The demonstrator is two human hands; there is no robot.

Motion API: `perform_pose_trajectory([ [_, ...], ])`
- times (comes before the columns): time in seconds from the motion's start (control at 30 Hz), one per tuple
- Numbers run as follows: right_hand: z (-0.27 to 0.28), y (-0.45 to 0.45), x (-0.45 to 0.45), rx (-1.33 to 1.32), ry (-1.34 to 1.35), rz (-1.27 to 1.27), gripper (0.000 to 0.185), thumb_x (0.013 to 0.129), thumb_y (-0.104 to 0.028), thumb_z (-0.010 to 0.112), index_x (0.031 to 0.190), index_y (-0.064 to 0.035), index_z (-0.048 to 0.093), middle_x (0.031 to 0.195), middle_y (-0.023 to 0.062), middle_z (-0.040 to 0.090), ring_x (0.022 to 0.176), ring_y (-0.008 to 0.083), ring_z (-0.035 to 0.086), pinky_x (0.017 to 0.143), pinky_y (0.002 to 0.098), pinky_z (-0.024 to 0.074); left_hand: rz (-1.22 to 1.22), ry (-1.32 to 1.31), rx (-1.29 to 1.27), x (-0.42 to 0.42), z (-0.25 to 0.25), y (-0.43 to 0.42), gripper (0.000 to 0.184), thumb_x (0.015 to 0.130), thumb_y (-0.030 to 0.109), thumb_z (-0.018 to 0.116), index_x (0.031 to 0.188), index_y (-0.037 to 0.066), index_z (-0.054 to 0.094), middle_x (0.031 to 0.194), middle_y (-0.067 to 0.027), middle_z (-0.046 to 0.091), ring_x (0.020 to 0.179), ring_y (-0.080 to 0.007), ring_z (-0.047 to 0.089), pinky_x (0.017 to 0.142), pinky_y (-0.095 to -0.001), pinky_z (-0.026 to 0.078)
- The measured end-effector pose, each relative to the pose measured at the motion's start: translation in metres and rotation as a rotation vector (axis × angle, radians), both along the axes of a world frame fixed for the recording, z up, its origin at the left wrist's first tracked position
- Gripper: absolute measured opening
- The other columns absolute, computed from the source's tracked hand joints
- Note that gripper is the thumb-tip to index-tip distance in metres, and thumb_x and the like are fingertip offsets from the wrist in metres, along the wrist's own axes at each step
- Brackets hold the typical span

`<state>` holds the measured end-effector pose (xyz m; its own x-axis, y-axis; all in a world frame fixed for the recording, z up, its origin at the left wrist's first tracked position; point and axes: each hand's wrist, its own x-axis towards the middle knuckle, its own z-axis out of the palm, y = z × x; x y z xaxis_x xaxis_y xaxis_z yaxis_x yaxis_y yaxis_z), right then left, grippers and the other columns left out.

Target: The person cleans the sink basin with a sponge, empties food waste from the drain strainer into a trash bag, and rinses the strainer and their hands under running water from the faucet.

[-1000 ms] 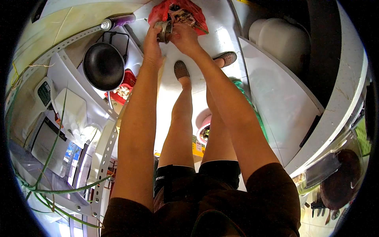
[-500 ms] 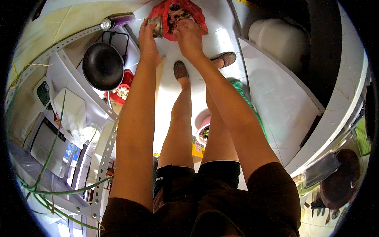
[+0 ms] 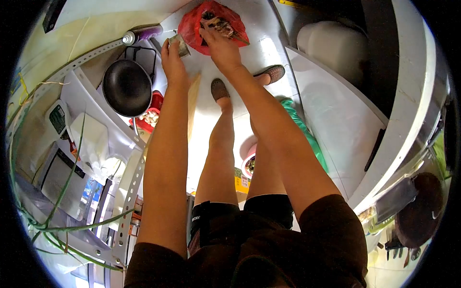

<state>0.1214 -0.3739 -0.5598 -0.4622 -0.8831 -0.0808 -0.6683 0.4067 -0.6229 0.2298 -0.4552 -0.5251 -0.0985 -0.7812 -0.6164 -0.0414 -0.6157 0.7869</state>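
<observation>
Left hand holds a tin near a black pan—right hand, grip unclear, partly hides a red bag.

The red bag is crinkled plastic; the pan, matt.

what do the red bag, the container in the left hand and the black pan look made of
Red bag: thin, glossy plastic, going by its crinkles and sheen.
Container: perhaps metal, from its dull grey shine, but it's small and partly covered.
Pan: likely metal with a dark, matte coating, as its inside shows only soft highlights.
</observation>
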Motion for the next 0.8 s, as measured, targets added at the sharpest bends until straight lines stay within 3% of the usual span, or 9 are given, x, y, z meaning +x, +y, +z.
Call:
perform_pose_trajectory([
  [0.07, -0.012, 0.005, 0.003, -0.064, 0.011, -0.079, 0.025, 0.083, -0.009, 0.052, 0.108, -0.0079, 0.056, 0.123, 0.0125, 0.055, 0.092, 0.0305, 0.063, 0.073, 0.0419, 0.0536, -0.013, 0.035, 0.001, 0.0, 0.003, -0.001, 0.051, 0.087, 0.025, 0.055, 0.131, 0.003, 0.044, 0.117, -0.0104, 0.054, 0.101, -0.0194, 0.053, 0.088, -0.032, 0.043],
  [0.2, 0.011, 0.001, -0.001, 0.023, 0.012, -0.048, 0.028, 0.078, -0.002, 0.057, 0.106, -0.0063, 0.06, 0.123, 0.0122, 0.055, 0.108, 0.0294, 0.056, 0.08, 0.0407, 0.0508, 0.014, 0.065, 0.035, 0.001, 0.016, 0.001, 0.05, 0.087, 0.027, 0.054, 0.131, 0.005, 0.045, 0.117, -0.0075, 0.054, 0.105, -0.0175, 0.052, 0.092, -0.0308, 0.039],
  [0.3, 0.04, -0.002, 0.001, -0.011, -0.166, -0.169, 0.024, 0.083, -0.011, 0.06, 0.106, -0.005, 0.059, 0.116, 0.0139, 0.06, 0.101, 0.0318, 0.059, 0.077, 0.0391, 0.0499, 0.015, 0.173, 0.042, -0.003, 0.024, 0.002, 0.049, 0.088, 0.028, 0.052, 0.131, 0.006, 0.045, 0.118, -0.0065, 0.054, 0.106, -0.0169, 0.052, 0.093, -0.0305, 0.038],
  [0.4, 0.071, 0.004, 0.006, -0.104, -0.628, -0.25, 0.026, 0.088, -0.021, 0.061, 0.105, -0.0015, 0.058, 0.1, 0.0124, 0.064, 0.086, 0.0268, 0.062, 0.072, 0.0355, 0.0488, 0.007, 0.243, 0.031, -0.01, 0.058, 0.013, 0.049, 0.089, 0.027, 0.05, 0.132, 0.005, 0.044, 0.119, -0.0076, 0.054, 0.104, -0.0176, 0.053, 0.092, -0.0314, 0.039],
  [0.53, 0.1, 0.018, 0.015, -0.018, -1.246, -0.308, 0.027, 0.094, -0.024, 0.052, 0.102, 0.0007, 0.059, 0.08, 0.0071, 0.061, 0.067, 0.0122, 0.055, 0.061, 0.0276, 0.0464, -0.084, 0.252, -0.006, -0.025, 0.126, 0.033, 0.049, 0.091, 0.026, 0.049, 0.134, 0.005, 0.041, 0.12, -0.009, 0.053, 0.103, -0.0182, 0.053, 0.091, -0.0317, 0.041],
  [0.67, 0.163, 0.043, 0.005, 0.059, -1.267, -0.359, 0.029, 0.096, -0.024, 0.046, 0.083, -0.0016, 0.058, 0.064, 0.0055, 0.056, 0.057, 0.0139, 0.054, 0.052, 0.0302, 0.0427, -0.256, 0.186, -0.127, -0.034, 0.184, 0.05, 0.047, 0.093, 0.025, 0.048, 0.135, 0.004, 0.04, 0.122, -0.0096, 0.051, 0.105, -0.0184, 0.052, 0.09, -0.0313, 0.042],
  [0.8, 0.246, 0.064, -0.02, -0.005, -0.764, -0.28, 0.03, 0.092, -0.026, 0.049, 0.08, -0.0011, 0.059, 0.065, 0.0157, 0.06, 0.06, 0.0316, 0.059, 0.058, 0.0429, 0.0454, -0.288, 0.173, -0.144, -0.055, 0.261, 0.067, 0.045, 0.095, 0.022, 0.048, 0.136, 0.004, 0.039, 0.125, -0.0096, 0.05, 0.108, -0.0186, 0.051, 0.092, -0.0318, 0.041],
])
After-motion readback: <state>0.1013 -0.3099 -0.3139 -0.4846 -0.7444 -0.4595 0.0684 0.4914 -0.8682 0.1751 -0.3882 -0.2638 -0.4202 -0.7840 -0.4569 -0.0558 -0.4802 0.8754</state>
